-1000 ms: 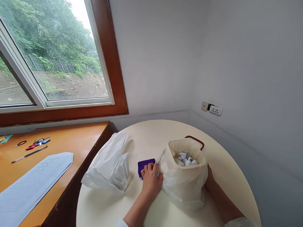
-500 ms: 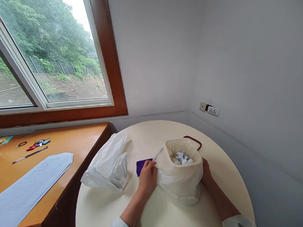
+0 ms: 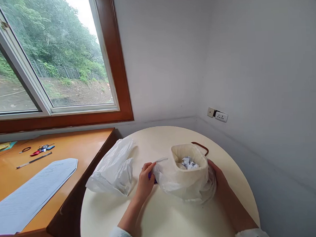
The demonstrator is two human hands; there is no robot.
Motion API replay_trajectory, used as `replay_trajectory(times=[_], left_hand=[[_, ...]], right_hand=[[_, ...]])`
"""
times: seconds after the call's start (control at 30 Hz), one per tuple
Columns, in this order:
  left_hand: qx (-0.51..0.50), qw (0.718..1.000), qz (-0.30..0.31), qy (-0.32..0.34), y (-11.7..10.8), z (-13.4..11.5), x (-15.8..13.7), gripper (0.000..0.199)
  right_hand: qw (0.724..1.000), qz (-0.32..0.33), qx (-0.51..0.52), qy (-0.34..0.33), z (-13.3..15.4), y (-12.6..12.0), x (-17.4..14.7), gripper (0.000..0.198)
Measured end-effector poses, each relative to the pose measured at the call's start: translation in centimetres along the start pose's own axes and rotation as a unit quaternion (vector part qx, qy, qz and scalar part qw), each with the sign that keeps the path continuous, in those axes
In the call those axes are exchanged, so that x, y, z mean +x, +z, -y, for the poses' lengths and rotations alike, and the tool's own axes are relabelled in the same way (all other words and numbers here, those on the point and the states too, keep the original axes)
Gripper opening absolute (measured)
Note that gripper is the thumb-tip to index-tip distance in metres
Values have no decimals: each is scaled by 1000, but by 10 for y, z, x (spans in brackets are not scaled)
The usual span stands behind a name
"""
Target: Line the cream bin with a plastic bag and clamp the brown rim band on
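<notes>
On the round table stands a cream bin (image 3: 189, 147) with crumpled paper (image 3: 189, 163) inside. A thin white plastic bag (image 3: 177, 188) hangs around its outside, folded over at the rim. My left hand (image 3: 146, 179) is closed in a pinch on the bag's edge, pulling it out to the left. At the bin's right side, my right hand (image 3: 218, 173) is closed on the bag, its fingers partly hidden. Mostly behind my left hand lies a purple item (image 3: 152, 178). A brown rounded frame (image 3: 202, 146) rests behind the bin.
Another white plastic bag (image 3: 113, 168) lies loosely at the table's left. The wooden desk (image 3: 95, 137) beside it bears papers (image 3: 42, 191), a pen (image 3: 34, 160) and keys (image 3: 44, 148). Wall sockets (image 3: 221, 116) and a window (image 3: 65, 59) are beyond.
My left hand has moved left, drawing the bag's edge away from the bin. The bag's lower part has risen and spread at both sides. The purple item is now more hidden.
</notes>
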State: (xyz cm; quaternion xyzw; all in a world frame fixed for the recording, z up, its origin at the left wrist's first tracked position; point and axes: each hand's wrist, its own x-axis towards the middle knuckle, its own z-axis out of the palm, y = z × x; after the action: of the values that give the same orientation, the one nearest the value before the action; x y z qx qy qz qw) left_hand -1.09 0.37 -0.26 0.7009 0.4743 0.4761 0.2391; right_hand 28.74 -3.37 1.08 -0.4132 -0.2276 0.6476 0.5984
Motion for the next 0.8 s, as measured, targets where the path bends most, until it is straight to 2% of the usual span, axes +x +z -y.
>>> replay_trajectory(times=[0.13,0.27,0.4,0.6,0.7,0.8], left_hand=[[11,1000,-6,9,0,0,0,40],[31,999,-12,21,1,-1,1,52],[45,998,-16,41,1,-1,7,63],[69,995,-12,73,-5,-7,28,72],[93,991,3,94,-12,-17,39,75],[120,986,11,113,-19,-29,51,78]], right_hand=[[999,4,38,15,0,-3,-2,48],[999,-1,33,18,-1,-6,3,48],[1000,-13,6,-15,2,-8,12,43],[999,2,-39,-37,24,-3,26,43],[997,16,-48,-60,36,3,31,43],[997,-2,-53,-60,47,10,33,37]])
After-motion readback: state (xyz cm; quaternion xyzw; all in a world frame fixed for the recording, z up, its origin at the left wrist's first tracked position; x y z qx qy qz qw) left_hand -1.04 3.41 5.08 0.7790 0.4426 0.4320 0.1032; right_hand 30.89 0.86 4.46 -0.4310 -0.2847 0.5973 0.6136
